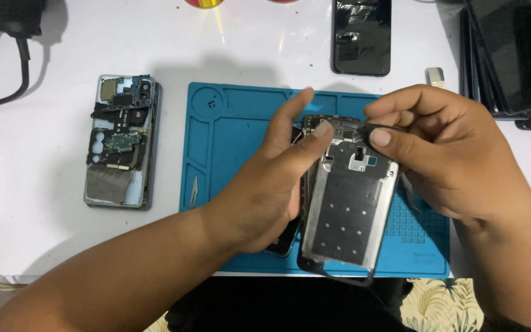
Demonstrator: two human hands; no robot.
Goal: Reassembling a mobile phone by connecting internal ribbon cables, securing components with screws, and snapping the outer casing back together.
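My left hand [271, 178] holds an opened phone [346, 203] from its left edge, thumb resting near the top of its silver mid-frame and dark inner plate. The phone is tilted over a blue repair mat [228, 135]. With thumb and forefinger, my right hand [444, 154] pinches a small black part [373, 129] at the phone's top right corner. A dark phone piece sits partly hidden under my left palm.
Another disassembled phone [121, 141] with exposed circuit boards lies left of the mat on the white table [50, 197]. A black phone back [361, 37] lies at the top, stacked dark phones [511, 55] at right, black cables [7, 55] at top left, a thin metal tool [195, 190] on the mat's left edge.
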